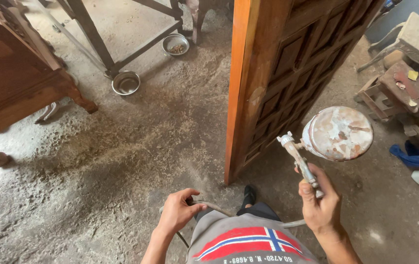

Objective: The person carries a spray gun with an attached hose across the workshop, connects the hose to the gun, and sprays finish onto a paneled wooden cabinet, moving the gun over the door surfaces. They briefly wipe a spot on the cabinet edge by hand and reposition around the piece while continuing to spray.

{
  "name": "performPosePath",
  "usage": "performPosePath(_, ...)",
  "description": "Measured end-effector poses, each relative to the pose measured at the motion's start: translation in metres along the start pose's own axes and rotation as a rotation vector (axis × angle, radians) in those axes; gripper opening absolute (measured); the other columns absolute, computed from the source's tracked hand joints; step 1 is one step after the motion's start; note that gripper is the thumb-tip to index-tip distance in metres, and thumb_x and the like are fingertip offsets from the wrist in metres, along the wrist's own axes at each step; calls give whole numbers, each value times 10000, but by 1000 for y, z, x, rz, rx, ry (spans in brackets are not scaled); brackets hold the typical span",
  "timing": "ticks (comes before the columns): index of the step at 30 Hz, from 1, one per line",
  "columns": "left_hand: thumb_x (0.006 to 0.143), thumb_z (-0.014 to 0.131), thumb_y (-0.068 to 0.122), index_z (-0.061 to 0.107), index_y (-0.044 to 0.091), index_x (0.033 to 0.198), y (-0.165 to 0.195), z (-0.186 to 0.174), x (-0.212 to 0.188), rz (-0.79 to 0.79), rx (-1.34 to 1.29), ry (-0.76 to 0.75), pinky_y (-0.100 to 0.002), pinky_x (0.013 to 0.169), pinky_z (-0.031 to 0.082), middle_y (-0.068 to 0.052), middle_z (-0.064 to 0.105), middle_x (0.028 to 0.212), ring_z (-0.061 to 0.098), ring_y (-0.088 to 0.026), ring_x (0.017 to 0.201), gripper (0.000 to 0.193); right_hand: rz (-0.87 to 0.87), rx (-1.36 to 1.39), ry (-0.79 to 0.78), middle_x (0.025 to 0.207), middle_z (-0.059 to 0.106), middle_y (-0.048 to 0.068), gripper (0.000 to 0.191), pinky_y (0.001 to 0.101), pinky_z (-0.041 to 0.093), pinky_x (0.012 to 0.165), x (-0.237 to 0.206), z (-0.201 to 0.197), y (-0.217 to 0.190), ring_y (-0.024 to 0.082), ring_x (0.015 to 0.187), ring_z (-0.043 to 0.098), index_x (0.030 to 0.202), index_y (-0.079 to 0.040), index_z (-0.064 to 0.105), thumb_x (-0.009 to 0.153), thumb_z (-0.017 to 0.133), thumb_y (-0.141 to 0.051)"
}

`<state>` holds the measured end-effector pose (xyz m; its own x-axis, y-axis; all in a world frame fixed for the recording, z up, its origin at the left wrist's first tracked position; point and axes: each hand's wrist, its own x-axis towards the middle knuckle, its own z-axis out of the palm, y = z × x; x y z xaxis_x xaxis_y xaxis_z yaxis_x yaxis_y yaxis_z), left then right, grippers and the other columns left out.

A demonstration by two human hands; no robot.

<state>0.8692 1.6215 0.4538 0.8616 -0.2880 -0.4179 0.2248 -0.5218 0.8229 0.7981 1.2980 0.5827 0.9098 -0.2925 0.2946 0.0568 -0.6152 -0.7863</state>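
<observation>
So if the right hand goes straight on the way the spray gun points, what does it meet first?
Most likely the wooden door. The right hand aims the spray gun up and left, and the door's lower panels lie in that line. Depth is unclear, so the gap cannot be judged.

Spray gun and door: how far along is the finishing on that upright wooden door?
The carved wooden door stands upright and looks evenly brown and glossy, so some coating seems on. In hand: the right hand holds the spray gun, cup up, beside the door; the left hand grips the hose. No spray shows. The door's far face is hidden, so what remains is unclear.
</observation>
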Motion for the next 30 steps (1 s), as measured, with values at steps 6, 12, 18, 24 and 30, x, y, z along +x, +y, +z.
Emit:
performPosePath(6, 658, 920, 313, 748, 63, 1131, -1, -4, -4, 5, 43, 10, -346, 678, 569, -144, 758, 836, 713, -212, 719, 562, -12, 37, -16, 779, 550, -9, 540, 241, 421, 609, 3, 1, -6, 70, 671, 505, 1267, 4, 637, 1023, 573, -475)
performPosePath(12, 665, 921, 317, 738, 59, 1145, 1, -5, -1, -37, 43, -22, -345, 695, 584, -137, 765, 858, 729, -206, 747, 575, -47, 3, -9, 859, 589, 5, 527, 246, 442, 619, 1, 2, -1, 70, 681, 528, 1258, -2, 633, 1026, 565, -471)
performPosePath(18, 676, 922, 334, 736, 54, 1138, 14, -10, 10, -40, 75, -95, -345, 696, 566, -131, 759, 818, 730, -205, 753, 571, 19, -34, 9, 924, 677, 27, 551, 248, 490, 599, 1, 10, 4, 86, 688, 613, 1281, -13, 645, 990, 548, -471)
performPosePath(24, 676, 921, 320, 733, 44, 1133, 18, -14, 20, 11, 81, -126, -341, 697, 566, -131, 754, 833, 726, -191, 756, 566, -60, -59, 45, 1042, 698, 67, 529, 265, 509, 692, -5, 13, 5, 116, 784, 617, 1285, 10, 632, 1012, 579, -441)
performPosePath(30, 682, 913, 290, 737, 34, 1120, 8, -15, 21, 80, 83, -105, -345, 670, 554, -132, 744, 816, 699, -198, 709, 537, -26, -26, 61, 888, 629, 32, 526, 260, 466, 661, -13, 15, 3, 105, 703, 551, 1260, 10, 645, 1010, 584, -449)
